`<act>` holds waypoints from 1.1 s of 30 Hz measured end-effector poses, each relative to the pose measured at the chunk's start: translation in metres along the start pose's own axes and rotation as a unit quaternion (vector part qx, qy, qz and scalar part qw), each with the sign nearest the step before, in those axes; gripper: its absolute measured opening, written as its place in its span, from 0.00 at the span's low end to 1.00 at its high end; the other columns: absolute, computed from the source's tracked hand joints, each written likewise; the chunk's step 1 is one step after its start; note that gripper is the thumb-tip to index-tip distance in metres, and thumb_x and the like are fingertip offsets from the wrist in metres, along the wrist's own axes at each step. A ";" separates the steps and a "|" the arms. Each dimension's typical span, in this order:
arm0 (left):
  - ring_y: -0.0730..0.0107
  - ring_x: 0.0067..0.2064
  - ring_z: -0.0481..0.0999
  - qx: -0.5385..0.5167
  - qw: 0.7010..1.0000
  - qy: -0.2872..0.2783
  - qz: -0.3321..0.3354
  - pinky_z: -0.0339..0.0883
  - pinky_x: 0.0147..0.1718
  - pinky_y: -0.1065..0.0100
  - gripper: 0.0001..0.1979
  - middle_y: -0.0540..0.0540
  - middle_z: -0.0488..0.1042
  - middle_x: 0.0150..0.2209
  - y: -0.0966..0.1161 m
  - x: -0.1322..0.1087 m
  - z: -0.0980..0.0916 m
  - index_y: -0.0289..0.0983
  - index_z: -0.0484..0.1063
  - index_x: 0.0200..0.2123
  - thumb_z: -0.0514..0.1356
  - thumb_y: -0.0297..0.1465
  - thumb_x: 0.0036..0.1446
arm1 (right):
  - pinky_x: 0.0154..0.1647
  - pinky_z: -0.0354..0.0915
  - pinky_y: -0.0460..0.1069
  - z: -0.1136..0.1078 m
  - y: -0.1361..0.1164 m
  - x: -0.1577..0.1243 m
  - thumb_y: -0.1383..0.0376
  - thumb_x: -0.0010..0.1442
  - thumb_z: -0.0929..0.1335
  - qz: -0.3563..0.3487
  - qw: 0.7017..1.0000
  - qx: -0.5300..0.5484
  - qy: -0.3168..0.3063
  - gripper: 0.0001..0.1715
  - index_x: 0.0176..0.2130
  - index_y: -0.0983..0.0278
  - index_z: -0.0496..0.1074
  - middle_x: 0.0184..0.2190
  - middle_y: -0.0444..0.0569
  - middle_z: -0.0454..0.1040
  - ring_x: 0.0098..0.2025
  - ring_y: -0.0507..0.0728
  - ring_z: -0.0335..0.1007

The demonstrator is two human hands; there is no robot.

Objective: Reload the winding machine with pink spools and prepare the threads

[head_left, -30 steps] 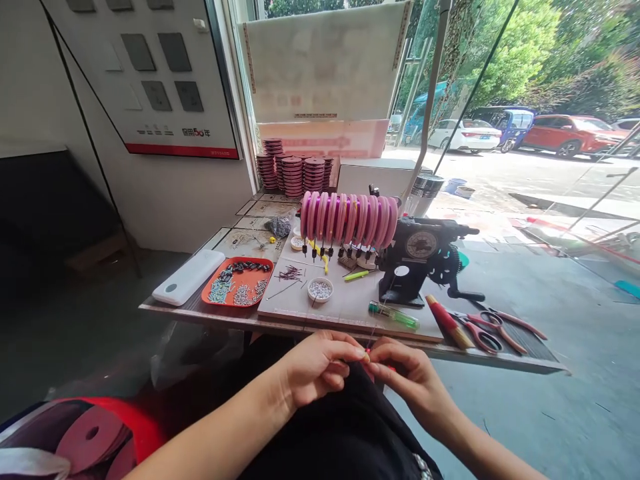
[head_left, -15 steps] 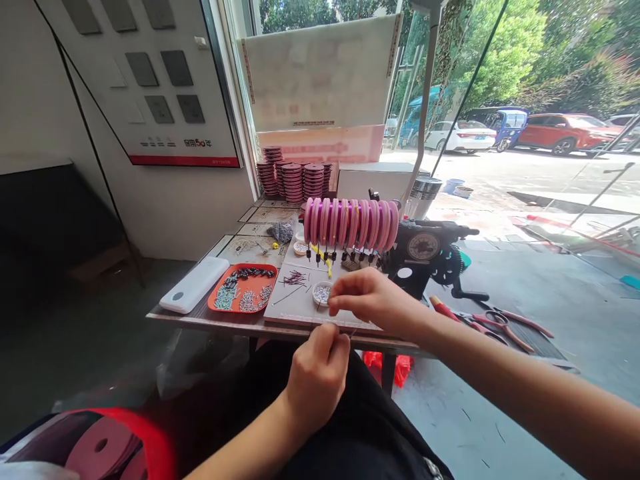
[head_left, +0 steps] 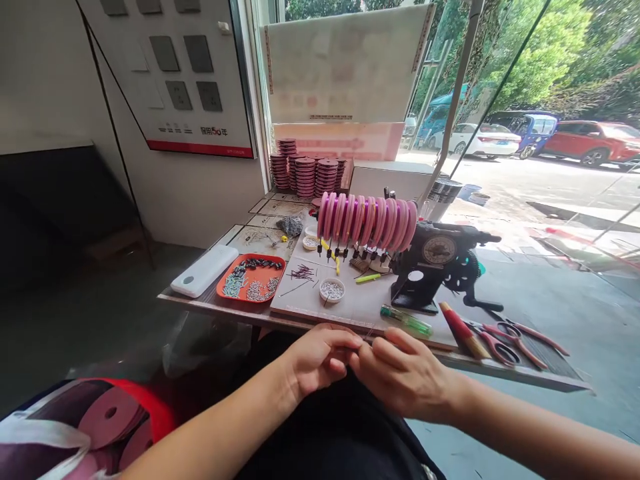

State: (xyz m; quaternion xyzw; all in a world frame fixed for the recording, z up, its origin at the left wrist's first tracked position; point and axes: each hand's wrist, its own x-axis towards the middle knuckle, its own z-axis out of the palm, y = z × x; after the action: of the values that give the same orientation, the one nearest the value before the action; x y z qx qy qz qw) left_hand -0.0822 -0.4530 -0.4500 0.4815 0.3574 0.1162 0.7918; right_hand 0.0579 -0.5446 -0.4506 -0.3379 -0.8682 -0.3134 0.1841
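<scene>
My left hand (head_left: 323, 360) and my right hand (head_left: 400, 370) meet just off the table's front edge, above my lap. Both are closed at the fingertips, pinching something thin and line-like that is too fine to make out fully. Beyond them, a round white dish (head_left: 332, 290) of small pale beads sits on a light board (head_left: 300, 303). A hand-cranked black machine (head_left: 435, 253) stands at the right and carries a row of pink spools (head_left: 367, 220) with small black weights hanging below. A green screwdriver (head_left: 406, 320) lies near the board's front edge.
An orange tray (head_left: 251, 279) with small parts and a white case (head_left: 204, 272) are at the left. Scissors (head_left: 505, 343) and a red-handled tool (head_left: 463, 330) lie at the right. Stacked dark red spools (head_left: 306, 177) stand behind; a red-rimmed bag (head_left: 157, 407) is at lower left.
My right hand has come down from beside the bead dish to meet my left hand. My left hand has turned, its palm now partly showing. The camera view has shifted left.
</scene>
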 end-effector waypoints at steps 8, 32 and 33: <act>0.74 0.29 0.69 0.348 0.846 0.180 0.362 0.62 0.27 0.73 0.06 0.46 0.69 0.30 -0.021 -0.007 -0.001 0.34 0.72 0.25 0.56 0.22 0.48 | 0.27 0.59 0.45 -0.012 0.014 0.037 0.70 0.59 0.62 0.264 0.872 0.411 -0.042 0.12 0.26 0.65 0.69 0.22 0.44 0.70 0.25 0.50 0.61; 0.83 0.19 0.58 0.126 0.979 0.077 0.142 0.50 0.16 0.77 0.02 0.50 0.66 0.25 -0.007 -0.007 -0.003 0.33 0.69 0.21 0.58 0.25 0.43 | 0.33 0.57 0.49 -0.012 0.001 0.028 0.74 0.59 0.60 0.065 0.977 0.193 -0.055 0.13 0.27 0.66 0.70 0.23 0.46 0.70 0.29 0.53 0.61; 0.81 0.21 0.62 0.220 0.938 0.125 0.238 0.54 0.19 0.77 0.03 0.48 0.69 0.28 -0.012 -0.007 -0.004 0.33 0.71 0.23 0.58 0.24 0.46 | 0.32 0.58 0.48 -0.015 0.006 0.035 0.72 0.59 0.61 0.136 0.950 0.275 -0.056 0.12 0.27 0.65 0.69 0.23 0.45 0.70 0.29 0.52 0.62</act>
State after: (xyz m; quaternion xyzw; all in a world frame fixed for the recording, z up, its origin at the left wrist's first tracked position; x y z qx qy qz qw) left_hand -0.0922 -0.4598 -0.4580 0.6959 0.3453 0.2790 0.5645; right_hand 0.0390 -0.5349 -0.4190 -0.4066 -0.8752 -0.0152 0.2617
